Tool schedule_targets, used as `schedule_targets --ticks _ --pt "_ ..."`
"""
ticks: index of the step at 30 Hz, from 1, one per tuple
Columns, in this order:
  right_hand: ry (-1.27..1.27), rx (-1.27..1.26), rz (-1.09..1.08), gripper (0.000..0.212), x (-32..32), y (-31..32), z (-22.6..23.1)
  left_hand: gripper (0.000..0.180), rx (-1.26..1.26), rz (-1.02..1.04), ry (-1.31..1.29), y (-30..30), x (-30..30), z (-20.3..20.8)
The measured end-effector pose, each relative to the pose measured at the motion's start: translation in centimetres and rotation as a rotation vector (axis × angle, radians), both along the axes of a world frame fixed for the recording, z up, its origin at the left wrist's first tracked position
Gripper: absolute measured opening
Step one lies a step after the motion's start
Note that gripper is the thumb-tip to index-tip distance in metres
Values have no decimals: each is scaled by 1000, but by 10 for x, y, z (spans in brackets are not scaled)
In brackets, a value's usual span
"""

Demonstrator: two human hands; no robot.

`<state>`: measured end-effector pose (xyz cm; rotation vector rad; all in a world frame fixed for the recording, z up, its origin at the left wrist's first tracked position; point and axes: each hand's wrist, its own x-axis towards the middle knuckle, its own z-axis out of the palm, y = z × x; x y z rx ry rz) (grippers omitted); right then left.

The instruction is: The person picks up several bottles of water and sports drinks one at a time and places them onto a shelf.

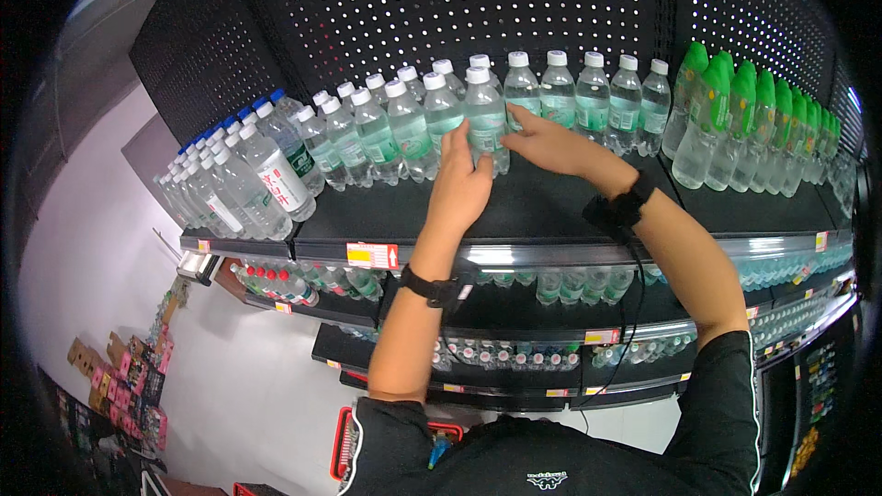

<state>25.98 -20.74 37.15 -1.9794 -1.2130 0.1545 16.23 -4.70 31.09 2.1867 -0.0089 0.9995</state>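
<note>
- Plastic bottle, clear, with white screw cap and mint-green label: one piece, upright on the upper shelf, at the near end of its file, between my two hands.
- My left hand: at the bottle's left side, fingers stretched upward, thumb apart; open, not wrapped round it. Fingertips overlap the bottle's left edge; whether they press on it I cannot tell.
- My right hand: at the bottle's right side, fingers extended leftward, thumb tip at the bottle's edge; open too, firmness of contact unclear.
- Matching white-capped, mint-labelled bottles, left group: standing close together, more behind them on the far side.
- Matching bottles, right group: a row set farther back, bare shelf on its near side.
- Tall clear bottles with pointed green caps: ranked at the right.
- Clear bottles with white caps and white labels: ranked at the left; blue-capped bottles just behind.
- Black upper shelf, with black perforated back panel on the far side.
- Red, white and yellow price card: on the near edge, left of my left forearm.
- Black wristbands: one on my left wrist, one on my right.
</note>
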Motion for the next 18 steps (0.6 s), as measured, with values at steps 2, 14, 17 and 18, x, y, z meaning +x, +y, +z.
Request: schedule_targets --ticks 2,14,17,18 --pt "26 36 -48 72 9 15 -11 60 -55 -30 -2 -2 8 -1" --pt "-97 469 118 90 -168 -62 -23 69 184 -6 -366 -56 -145 1" --pt "-182 390 -4 95 -197 -79 -68 73 305 -20 -379 -62 -169 -53" --pt "-248 339 -55 96 -203 -85 -85 77 293 -74 -402 -63 -173 -78"
